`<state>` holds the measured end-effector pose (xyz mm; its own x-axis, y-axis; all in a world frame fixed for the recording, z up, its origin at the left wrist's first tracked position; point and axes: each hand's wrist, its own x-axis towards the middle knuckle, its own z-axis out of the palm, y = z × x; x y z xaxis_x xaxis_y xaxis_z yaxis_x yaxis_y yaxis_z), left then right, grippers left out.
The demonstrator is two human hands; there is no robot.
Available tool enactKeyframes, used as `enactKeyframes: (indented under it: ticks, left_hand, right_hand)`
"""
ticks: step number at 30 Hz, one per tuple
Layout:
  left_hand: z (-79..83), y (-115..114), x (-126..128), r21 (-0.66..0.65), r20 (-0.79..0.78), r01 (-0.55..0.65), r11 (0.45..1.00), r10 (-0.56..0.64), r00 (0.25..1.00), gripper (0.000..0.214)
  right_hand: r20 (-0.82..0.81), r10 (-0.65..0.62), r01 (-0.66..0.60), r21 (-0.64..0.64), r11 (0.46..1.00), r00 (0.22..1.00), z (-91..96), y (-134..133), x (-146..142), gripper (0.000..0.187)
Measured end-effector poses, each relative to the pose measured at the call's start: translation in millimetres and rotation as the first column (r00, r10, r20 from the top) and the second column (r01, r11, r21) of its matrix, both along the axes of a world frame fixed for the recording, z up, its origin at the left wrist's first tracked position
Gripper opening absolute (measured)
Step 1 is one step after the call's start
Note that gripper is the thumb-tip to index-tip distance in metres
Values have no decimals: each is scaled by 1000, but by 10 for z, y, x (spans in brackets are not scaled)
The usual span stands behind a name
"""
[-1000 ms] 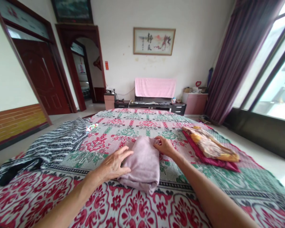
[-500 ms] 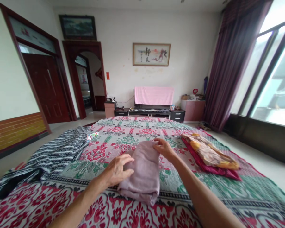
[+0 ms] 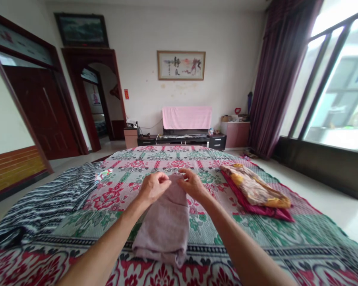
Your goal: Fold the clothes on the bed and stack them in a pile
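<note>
A folded mauve cloth (image 3: 166, 222) lies lengthwise on the flowered bedspread (image 3: 256, 238) in front of me. Both my hands meet at its far end. My left hand (image 3: 153, 186) has its fingers curled and pinches the far left corner of the cloth. My right hand (image 3: 191, 184) pinches the far right corner, thumb and fingers pressed together on the fabric. Both forearms reach forward over the bed on either side of the cloth.
A folded stack of orange-patterned and red fabric (image 3: 254, 189) lies to the right on the bed. A black-and-white striped blanket (image 3: 44, 200) covers the left side. Beyond the bed stand a low cabinet with a pink cover (image 3: 187, 118), dark doors on the left and curtained windows on the right.
My left hand has moved from the cloth's left side up to its far end, beside my right hand. The view has shifted slightly.
</note>
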<state>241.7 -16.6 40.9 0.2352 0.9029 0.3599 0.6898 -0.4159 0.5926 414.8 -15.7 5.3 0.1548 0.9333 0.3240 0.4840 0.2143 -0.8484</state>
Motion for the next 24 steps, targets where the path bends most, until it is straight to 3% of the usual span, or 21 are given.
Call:
enactKeyframes:
  ticks: [4,6,9,11,13,16,18,20,22,24]
  left_hand:
    - [-108,-501,-82,-32,-183,200,979,-203,962,24]
    - [-175,-734,-149,-89,-281,327,941,-338,898,28]
    - [-301,-982,-227,-164,-419,465,870,-488,766,51]
    - [-403,-1086,-230,-123,-502,483,867,-474,724,44]
    - [-503,-1151,-188,-30,-563,454,890,-391,728,23]
    - [-571,-1168,-105,42,-574,426,904,-327,751,18]
    - [-518,-1122,-88,37,-507,406,913,-332,795,16]
    - [-387,-1047,-118,6,-346,325,946,-303,888,12]
    - [-226,-960,-177,-97,-54,262,960,-268,962,16]
    - [-99,-872,-242,-245,324,297,923,-211,922,26]
  right_hand:
    - [5,-17,17,-31,999,1000,-9,1,-6,45]
    - [-8,-24,23,-63,998,1000,-33,21,16,45]
    - [-56,-35,28,-124,992,998,-103,60,70,45]
    - [-153,-36,11,-165,986,988,-153,69,105,44]
    - [-284,-34,-22,-192,981,958,-181,51,134,43]
    - [-421,-35,-52,-194,980,907,-147,-18,177,41]
    - [-461,-43,-44,-177,983,886,-73,-64,218,41]
    - [-481,-48,-33,-157,987,875,36,-86,272,41]
    - [-480,-58,-13,-145,989,876,169,-68,339,40]
    - [-445,-70,4,-148,989,893,311,-5,411,38]
